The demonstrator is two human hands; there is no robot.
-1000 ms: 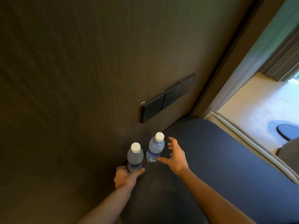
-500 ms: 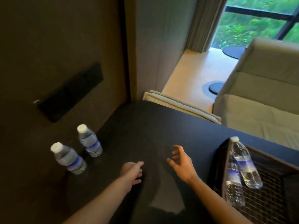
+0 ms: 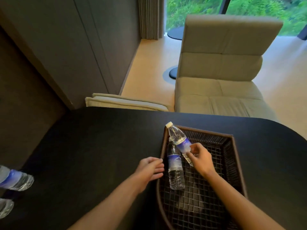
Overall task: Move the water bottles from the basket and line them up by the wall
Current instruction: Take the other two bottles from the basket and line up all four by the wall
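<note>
A dark woven basket [image 3: 232, 163] sits on the black table [image 3: 91, 146] at the right. Two clear water bottles with blue labels are in it. One bottle [image 3: 175, 168] lies flat along the basket's left side. The other bottle [image 3: 178, 140] leans over the rim, white cap up, and my right hand [image 3: 200, 159] has its fingers closing around the lower half. My left hand [image 3: 149, 168] hovers open just outside the basket's left rim, beside the lying bottle. Two more bottles, one [image 3: 15, 179] above the other [image 3: 5, 207], stand by the wall at the far left edge, partly cut off.
A beige chair [image 3: 221, 72] stands beyond the table, with a cushioned seat edge [image 3: 124, 102] to its left. The dark wall [image 3: 25, 97] runs along the table's left side. A window with greenery is at the back.
The view has swung right from the wall to the basket. Both hands moved from the two standing bottles across to the basket, and my right hand has reached the leaning bottle.
</note>
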